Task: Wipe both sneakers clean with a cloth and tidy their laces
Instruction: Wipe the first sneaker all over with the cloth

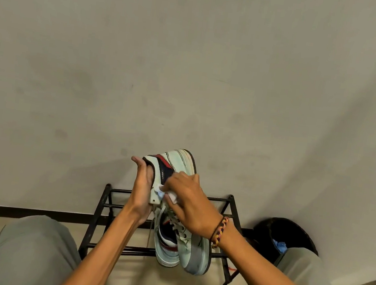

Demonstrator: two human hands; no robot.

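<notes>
Hands meet at the lower middle of the head view, working on a pale mint sneaker (179, 163) raised in front of a plain grey wall (194, 58). This held sneaker is tipped so its sole faces the upper right, with dark navy and red panels showing on its side. The left hand (141, 191) is slid into the shoe's opening, fingers straight and pointing up along the collar, supporting it from within. The right hand (188, 202) comes in from the lower right with its fingers curled around a small white cloth (170, 194), pressing it against the sneaker's side near the tongue. A braided bracelet (219, 231) of red, yellow and dark strands circles the right wrist.

Just below the hands, the second sneaker (175, 244) rests on a black metal shoe rack (105, 205), toe toward the bottom of the frame, its pale laces (153, 224) hanging loose; its heel end is hidden behind the right hand. The rack stands against the wall on a beige floor (150, 282). At the lower right, a dark round bin (290, 229) holds something blue. Grey-clad knees (30, 241) fill the lower corners.
</notes>
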